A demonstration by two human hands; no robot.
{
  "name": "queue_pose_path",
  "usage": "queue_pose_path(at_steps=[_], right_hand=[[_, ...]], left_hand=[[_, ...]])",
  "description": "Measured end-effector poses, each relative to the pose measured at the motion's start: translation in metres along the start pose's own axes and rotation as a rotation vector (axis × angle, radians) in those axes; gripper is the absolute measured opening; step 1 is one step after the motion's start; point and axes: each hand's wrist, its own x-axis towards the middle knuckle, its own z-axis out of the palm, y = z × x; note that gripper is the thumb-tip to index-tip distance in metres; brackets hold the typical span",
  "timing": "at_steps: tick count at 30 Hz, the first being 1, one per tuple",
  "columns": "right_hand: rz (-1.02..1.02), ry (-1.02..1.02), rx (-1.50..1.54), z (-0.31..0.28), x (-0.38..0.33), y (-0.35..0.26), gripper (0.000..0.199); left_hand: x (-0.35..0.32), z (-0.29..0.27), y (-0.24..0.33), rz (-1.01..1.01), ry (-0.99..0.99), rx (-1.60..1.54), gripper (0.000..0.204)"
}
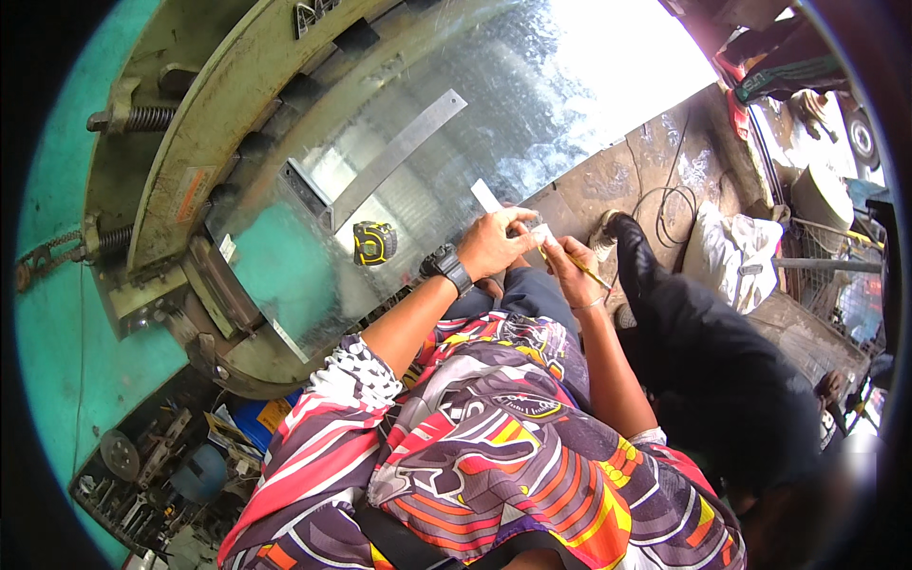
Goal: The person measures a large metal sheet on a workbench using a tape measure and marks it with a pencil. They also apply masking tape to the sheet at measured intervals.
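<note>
My left hand (497,243), with a dark watch on its wrist, is closed in a pinch on a small white piece (541,235) that looks like paper. My right hand (572,270) meets it there, its fingers round a thin yellow pencil (596,275) that points down to the right. Just beyond my left fingers, a white strip (486,196) lies at the near edge of a large shiny metal sheet (446,171). On that sheet rest a yellow and black tape measure (374,243) and a try square (399,154) with a long steel blade.
A big green machine (195,161) with springs and a curved-looking beam borders the sheet's left side. A person in dark clothes (703,351) is close on my right. Beyond are a cable (676,204) on the floor and a white sack (731,255). Tools crowd the lower left.
</note>
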Motion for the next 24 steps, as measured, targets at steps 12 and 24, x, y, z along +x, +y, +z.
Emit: queue_pose_path(at_steps=[12, 24], right_hand=[[-0.006, -0.134, -0.228, -0.011, -0.003, -0.024, 0.034], [0.045, -0.277, -0.34, -0.029, -0.014, -0.071, 0.039]], left_hand=[[-0.005, 0.016, 0.013, -0.061, 0.129, 0.06, 0.021], [-0.012, 0.025, -0.006, -0.201, 0.285, -0.237, 0.016]])
